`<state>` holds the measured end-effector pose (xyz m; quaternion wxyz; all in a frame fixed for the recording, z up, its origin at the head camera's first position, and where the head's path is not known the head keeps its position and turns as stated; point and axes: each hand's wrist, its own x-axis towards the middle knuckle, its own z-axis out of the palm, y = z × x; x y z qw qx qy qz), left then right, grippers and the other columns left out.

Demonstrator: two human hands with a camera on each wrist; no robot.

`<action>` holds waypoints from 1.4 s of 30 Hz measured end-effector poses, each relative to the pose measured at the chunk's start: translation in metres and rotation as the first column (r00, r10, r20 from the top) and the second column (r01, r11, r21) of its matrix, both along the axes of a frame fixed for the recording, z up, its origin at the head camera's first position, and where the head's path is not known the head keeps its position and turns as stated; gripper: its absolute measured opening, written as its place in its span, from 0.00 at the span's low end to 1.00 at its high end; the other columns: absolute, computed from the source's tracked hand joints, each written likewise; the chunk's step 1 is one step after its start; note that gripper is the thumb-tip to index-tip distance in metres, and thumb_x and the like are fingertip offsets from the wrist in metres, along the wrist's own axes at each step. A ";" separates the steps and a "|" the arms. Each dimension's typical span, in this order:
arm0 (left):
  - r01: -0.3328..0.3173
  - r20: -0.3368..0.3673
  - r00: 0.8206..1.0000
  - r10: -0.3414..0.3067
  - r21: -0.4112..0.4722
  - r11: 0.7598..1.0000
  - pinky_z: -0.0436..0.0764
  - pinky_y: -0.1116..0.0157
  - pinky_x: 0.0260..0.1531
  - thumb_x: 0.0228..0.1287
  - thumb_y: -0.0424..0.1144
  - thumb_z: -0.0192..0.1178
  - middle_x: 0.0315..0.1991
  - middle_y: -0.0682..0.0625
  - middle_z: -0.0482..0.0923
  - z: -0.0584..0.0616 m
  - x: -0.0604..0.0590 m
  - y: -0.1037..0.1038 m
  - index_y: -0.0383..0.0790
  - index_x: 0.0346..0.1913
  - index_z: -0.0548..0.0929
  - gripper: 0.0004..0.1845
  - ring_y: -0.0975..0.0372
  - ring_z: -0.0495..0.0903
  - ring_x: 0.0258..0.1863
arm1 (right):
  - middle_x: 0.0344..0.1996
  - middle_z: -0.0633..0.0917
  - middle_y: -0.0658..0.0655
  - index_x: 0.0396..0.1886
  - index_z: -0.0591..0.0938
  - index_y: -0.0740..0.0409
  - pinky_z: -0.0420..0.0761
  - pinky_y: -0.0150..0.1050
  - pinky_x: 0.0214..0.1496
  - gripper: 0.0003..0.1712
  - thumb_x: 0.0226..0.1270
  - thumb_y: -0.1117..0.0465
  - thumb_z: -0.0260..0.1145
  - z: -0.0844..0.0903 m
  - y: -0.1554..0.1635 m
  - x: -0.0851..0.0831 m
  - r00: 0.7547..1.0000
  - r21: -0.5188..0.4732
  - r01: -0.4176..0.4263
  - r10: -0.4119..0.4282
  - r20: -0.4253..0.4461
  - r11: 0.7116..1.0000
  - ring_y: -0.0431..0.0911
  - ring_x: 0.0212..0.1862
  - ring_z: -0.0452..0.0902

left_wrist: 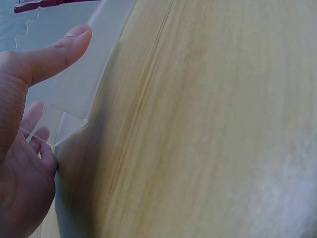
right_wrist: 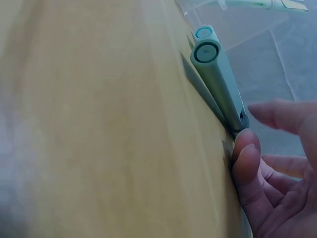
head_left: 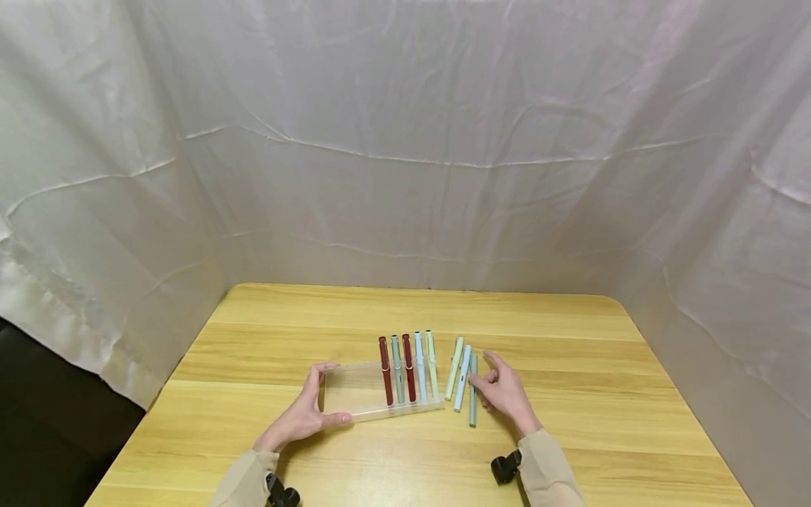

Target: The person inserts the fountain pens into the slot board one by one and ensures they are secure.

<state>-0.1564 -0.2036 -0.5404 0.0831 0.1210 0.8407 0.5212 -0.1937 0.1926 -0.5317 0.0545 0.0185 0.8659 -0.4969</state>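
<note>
Left: left hand (head_left: 307, 415) grips the left end of a clear plastic holder (head_left: 367, 415), thumb along the near edge, other fingers toward the far edge, hand spread fairly wide; holder lies on the wooden table (head_left: 393, 468)

Rightward, on the right part of the holder, five pens side by side, far ends past its far edge: dark red pen (head_left: 385, 370), grey-green pen (head_left: 397, 369), second dark red pen (head_left: 409, 369), light blue pen (head_left: 420, 367), pale green pen (head_left: 432, 364)

Just right of the holder, on the table, three loose pens at a slant or nearly straight: second pale green pen (head_left: 454, 368), second light blue pen (head_left: 463, 378), second grey-green pen (head_left: 473, 412), the rightmost

Far right: right hand (head_left: 507, 393) at that last pen, fingertips touching it; narrow gap between the digits, cannot tell whether they pinch it or only rest on it

Progress, a judgement: past midway, five pens ranged on the holder, three outside it, the rightmost being handled

Labels: no brand or writing legible; pen ends in the right wrist view show plain round discs, barrels too small in the head view for lettering
</note>
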 end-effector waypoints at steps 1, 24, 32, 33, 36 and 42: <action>0.001 0.000 1.000 -0.001 0.000 1.000 0.41 0.29 0.74 0.48 0.43 0.79 0.75 0.34 0.52 0.000 0.000 0.000 0.39 0.72 0.54 0.54 0.37 0.46 0.79 | 0.20 0.80 0.54 0.76 0.61 0.64 0.80 0.34 0.17 0.42 0.68 0.60 0.68 0.000 -0.001 -0.001 1.000 0.009 0.006 -0.006 0.002 1.000 0.41 0.15 0.74; -0.011 0.011 1.000 0.011 -0.023 1.000 0.44 0.29 0.74 0.48 0.44 0.79 0.75 0.36 0.53 0.000 0.002 -0.002 0.41 0.72 0.54 0.53 0.38 0.49 0.78 | 0.23 0.79 0.53 0.77 0.58 0.67 0.82 0.35 0.18 0.45 0.65 0.63 0.69 0.002 -0.002 -0.007 0.997 0.073 -0.035 0.030 0.074 0.997 0.41 0.16 0.75; -0.013 0.017 1.000 0.013 -0.026 1.000 0.44 0.29 0.74 0.48 0.44 0.79 0.75 0.36 0.53 0.001 0.002 -0.001 0.40 0.72 0.54 0.53 0.38 0.49 0.78 | 0.22 0.80 0.54 0.75 0.62 0.67 0.82 0.35 0.18 0.44 0.61 0.65 0.69 0.004 -0.003 -0.008 0.997 0.117 -0.052 0.045 0.056 0.992 0.42 0.15 0.76; -0.013 0.016 1.000 0.013 -0.026 1.000 0.43 0.29 0.74 0.48 0.44 0.79 0.75 0.36 0.53 0.001 0.002 -0.001 0.40 0.72 0.54 0.53 0.38 0.49 0.78 | 0.22 0.80 0.54 0.75 0.63 0.67 0.82 0.35 0.18 0.43 0.61 0.66 0.69 0.004 -0.004 -0.007 0.998 0.117 -0.049 0.043 0.052 0.992 0.42 0.15 0.76; -0.013 0.014 1.000 0.013 -0.025 1.000 0.44 0.29 0.74 0.48 0.44 0.79 0.74 0.36 0.53 0.001 0.002 -0.001 0.40 0.72 0.54 0.53 0.38 0.49 0.78 | 0.22 0.79 0.54 0.74 0.64 0.66 0.82 0.35 0.19 0.42 0.60 0.66 0.68 0.003 -0.003 -0.007 0.998 0.112 -0.039 0.034 0.048 0.993 0.42 0.15 0.76; -0.009 0.008 1.000 0.009 -0.016 1.000 0.43 0.29 0.74 0.48 0.43 0.79 0.74 0.35 0.53 0.001 0.001 -0.001 0.40 0.71 0.54 0.53 0.38 0.49 0.78 | 0.24 0.79 0.54 0.73 0.65 0.67 0.82 0.34 0.18 0.41 0.59 0.67 0.68 0.002 -0.002 -0.006 0.999 0.110 -0.019 0.015 0.032 0.994 0.43 0.16 0.77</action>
